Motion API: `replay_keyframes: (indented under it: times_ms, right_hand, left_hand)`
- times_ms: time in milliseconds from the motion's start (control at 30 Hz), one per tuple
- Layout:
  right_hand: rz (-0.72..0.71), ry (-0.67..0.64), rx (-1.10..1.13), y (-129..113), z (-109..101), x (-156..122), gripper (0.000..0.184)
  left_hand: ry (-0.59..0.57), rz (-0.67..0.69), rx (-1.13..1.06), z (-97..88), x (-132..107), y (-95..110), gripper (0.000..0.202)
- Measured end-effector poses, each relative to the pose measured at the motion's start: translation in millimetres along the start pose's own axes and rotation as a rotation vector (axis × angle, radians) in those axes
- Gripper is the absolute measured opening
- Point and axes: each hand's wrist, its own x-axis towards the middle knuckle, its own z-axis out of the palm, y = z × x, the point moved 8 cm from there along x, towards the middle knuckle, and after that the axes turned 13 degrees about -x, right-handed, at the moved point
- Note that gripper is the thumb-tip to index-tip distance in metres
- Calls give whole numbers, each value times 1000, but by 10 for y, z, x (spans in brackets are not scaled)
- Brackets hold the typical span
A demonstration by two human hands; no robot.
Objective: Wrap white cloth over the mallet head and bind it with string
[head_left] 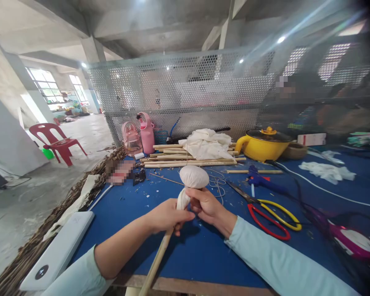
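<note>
My left hand (170,214) is wrapped round a pale wooden stick (156,263) that slants down toward the table's front edge. At the stick's upper end is a round head covered in white cloth (194,176), its gathered fabric running down along the stick. Just under that head, my right hand (204,203) pinches the gathered cloth, fingers closed. Thin grey string (217,181) lies in loose loops behind the right hand. To the right rest large scissors (249,197) with one red and one yellow handle, blades pointing to the back left.
Wooden sticks (191,163) and crumpled white cloth (208,144) lie at the back. A yellow electric pot (262,147), a blue glue gun (267,181) and cords occupy the right. Pink bottles (147,135) stand back left; a white power bank (58,250) lies front left. Perforated metal mesh (172,90) rises behind.
</note>
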Motion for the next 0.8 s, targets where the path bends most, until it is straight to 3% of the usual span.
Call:
replay_keyframes:
  times_ms: [100, 167, 233, 333, 400, 600, 800]
  right_hand:
    - [8, 62, 17, -10, -66, 42, 33]
    - [16, 94, 33, -6, -80, 47, 32]
    - [1, 107, 51, -10, -67, 43, 29]
    - [-46, 137, 81, -26, -69, 33, 27]
    - [-69, 155, 85, -48, -99, 28, 29]
    - [-111, -38, -279, -241, -96, -2, 30]
    - [-521, 133, -772, -694, -41, -288, 38]
  left_hand:
    - [376, 176, 408, -178, -195, 301, 43]
    - [517, 322, 580, -134, -300, 515, 62]
    - [502, 395, 640, 7, -262, 611, 64]
    - [431, 370, 574, 155, -49, 588, 43]
    - [443, 345, 536, 166, 67, 557, 33]
    - [549, 404, 583, -78, -2, 618, 22]
    - [459, 390, 470, -312, -118, 562, 24]
